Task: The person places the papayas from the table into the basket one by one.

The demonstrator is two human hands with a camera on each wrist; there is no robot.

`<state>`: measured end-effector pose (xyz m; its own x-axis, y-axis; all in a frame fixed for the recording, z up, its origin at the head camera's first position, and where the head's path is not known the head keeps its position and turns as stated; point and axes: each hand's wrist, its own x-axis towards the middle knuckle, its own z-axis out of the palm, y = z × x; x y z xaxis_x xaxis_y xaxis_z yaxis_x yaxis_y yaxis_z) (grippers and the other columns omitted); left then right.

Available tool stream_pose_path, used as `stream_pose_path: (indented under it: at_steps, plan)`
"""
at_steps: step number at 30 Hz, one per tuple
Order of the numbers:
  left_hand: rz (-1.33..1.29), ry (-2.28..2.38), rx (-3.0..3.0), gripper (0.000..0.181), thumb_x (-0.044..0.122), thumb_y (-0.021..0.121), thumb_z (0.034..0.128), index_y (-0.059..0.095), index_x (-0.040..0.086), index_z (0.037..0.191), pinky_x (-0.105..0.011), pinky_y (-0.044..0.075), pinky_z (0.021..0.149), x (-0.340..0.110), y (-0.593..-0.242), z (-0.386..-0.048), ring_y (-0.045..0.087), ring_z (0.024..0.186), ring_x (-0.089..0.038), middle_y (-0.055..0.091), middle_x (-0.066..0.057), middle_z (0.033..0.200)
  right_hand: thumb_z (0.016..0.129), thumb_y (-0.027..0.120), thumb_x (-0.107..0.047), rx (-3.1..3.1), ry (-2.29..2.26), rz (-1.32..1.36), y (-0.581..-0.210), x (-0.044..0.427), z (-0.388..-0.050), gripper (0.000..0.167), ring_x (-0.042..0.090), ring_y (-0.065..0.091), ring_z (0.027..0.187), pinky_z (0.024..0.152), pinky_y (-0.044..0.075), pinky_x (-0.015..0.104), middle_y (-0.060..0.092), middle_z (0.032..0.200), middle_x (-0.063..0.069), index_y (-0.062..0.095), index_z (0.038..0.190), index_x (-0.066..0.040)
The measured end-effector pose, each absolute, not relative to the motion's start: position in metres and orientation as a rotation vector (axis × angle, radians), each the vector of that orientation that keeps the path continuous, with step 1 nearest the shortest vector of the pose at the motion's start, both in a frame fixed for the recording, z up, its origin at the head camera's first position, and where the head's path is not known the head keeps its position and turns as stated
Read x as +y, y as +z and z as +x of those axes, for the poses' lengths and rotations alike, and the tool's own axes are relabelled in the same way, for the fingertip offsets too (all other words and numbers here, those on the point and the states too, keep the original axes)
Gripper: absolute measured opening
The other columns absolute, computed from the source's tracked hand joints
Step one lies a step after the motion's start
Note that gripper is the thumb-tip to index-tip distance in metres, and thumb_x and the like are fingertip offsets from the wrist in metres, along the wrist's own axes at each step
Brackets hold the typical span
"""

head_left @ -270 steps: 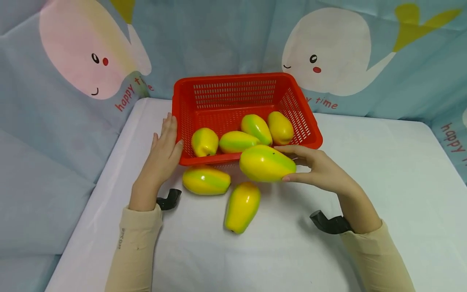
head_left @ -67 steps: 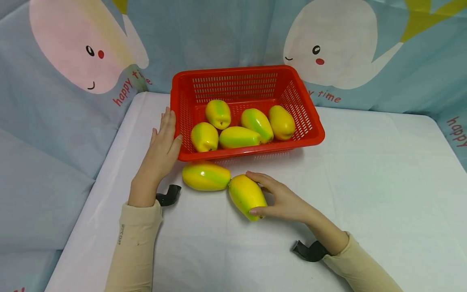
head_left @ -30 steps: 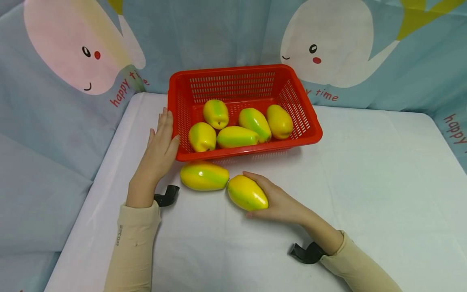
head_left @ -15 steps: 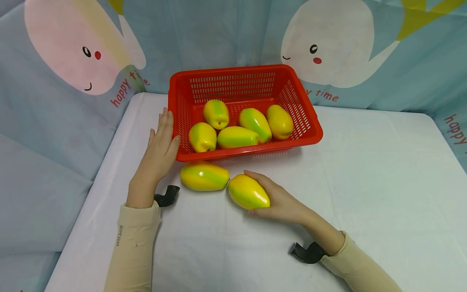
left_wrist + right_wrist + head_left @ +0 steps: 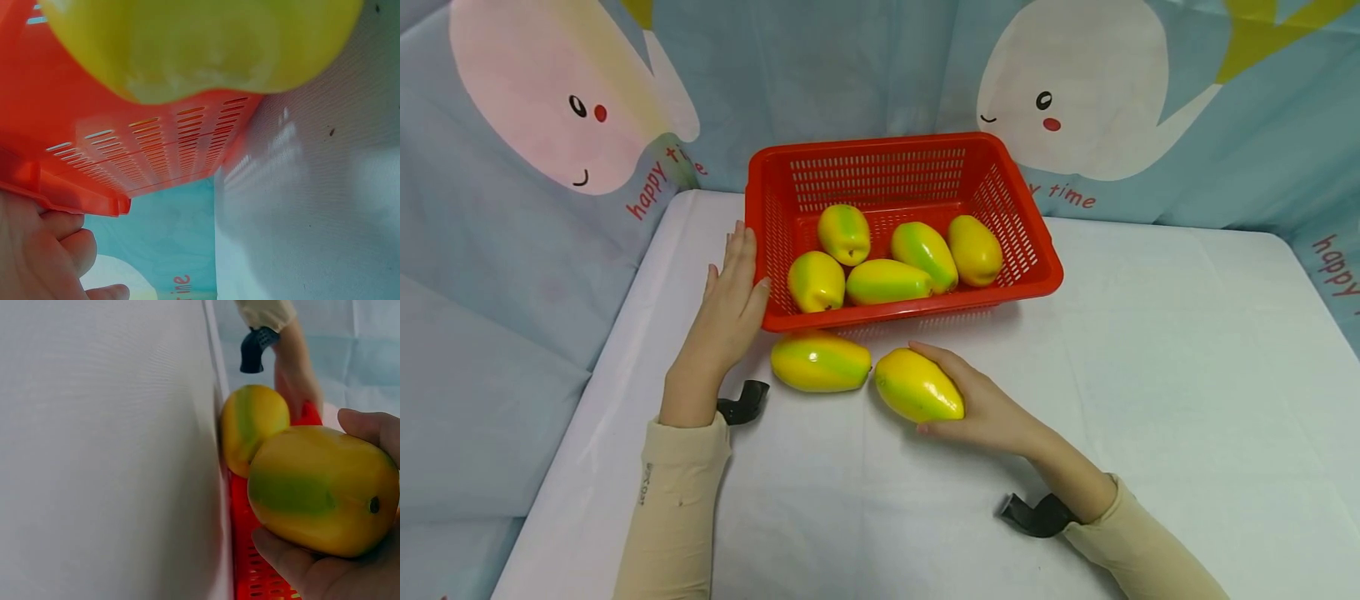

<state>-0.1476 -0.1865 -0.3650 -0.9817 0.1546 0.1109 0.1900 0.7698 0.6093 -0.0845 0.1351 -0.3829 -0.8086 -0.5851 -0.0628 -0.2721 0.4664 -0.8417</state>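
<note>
My right hand (image 5: pixel 981 408) grips a glossy yellow-green papaya (image 5: pixel 917 387), thumb on the near side and fingers on the far side. In the right wrist view this papaya (image 5: pixel 319 490) is off the white table, its dark-spotted end facing the camera. Flat and with straight fingers, my left hand (image 5: pixel 721 312) rests against the left side of a red plastic basket (image 5: pixel 917 310). A second papaya (image 5: pixel 820 362) lies on the table along the basket's front; its blunt end (image 5: pixel 200 44) fills the top of the left wrist view. Several more papayas (image 5: pixel 887 282) lie inside the basket.
The white-covered table (image 5: pixel 1150 375) extends to the right and toward the person. Behind it hangs a blue curtain (image 5: pixel 850 75) printed with whales. Black curved mounts (image 5: pixel 1036 515) sit at both wrists.
Earlier, the right hand held another papaya at the basket's front rim; that one now lies inside. Since then it has taken hold of the loose papaya, turned it and raised it slightly. Left hand stays put.
</note>
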Motion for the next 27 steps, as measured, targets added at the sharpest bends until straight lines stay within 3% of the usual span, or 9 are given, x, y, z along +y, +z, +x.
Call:
stream_pose_path:
  at_steps: [11, 21, 27]
  plan:
    - [-0.291, -1.013, -2.895, 0.062, 0.027, 0.029, 0.0998, 0.002, 0.006, 0.151, -0.052, -0.003, 0.112, -0.187, -0.365, -0.149, -0.004, 0.144, -0.020, -0.004, -0.003, 0.158, 0.074, 0.078, -0.014, 2.381, -1.328, -0.746, -0.370, 0.140, -0.085, 0.089, 0.020, 0.040, 0.127, 0.105, 0.032, 0.049, 0.041, 0.143, 0.001, 0.029, 0.148, -0.016]
    - [-0.283, -0.996, -2.894, 0.062, 0.026, 0.030, 0.0995, 0.003, 0.006, 0.152, -0.055, 0.000, 0.112, -0.187, -0.366, -0.148, -0.003, 0.144, -0.020, -0.003, -0.003, 0.158, 0.077, 0.075, -0.011, 2.343, -1.424, -0.742, -0.350, 0.150, -0.087, 0.092, 0.019, 0.038, 0.127, 0.103, 0.034, 0.052, 0.032, 0.149, -0.002, 0.023, 0.151, -0.022]
    - [-0.283, -1.008, -2.897, 0.062, 0.026, 0.030, 0.0995, 0.002, 0.006, 0.152, -0.053, -0.002, 0.112, -0.186, -0.365, -0.148, -0.003, 0.144, -0.020, -0.003, -0.004, 0.158, 0.077, 0.074, -0.008, 2.360, -1.440, -0.790, -0.337, 0.153, -0.094, 0.090, 0.018, 0.040, 0.122, 0.098, 0.038, 0.051, 0.034, 0.147, -0.003, 0.024, 0.150, -0.022]
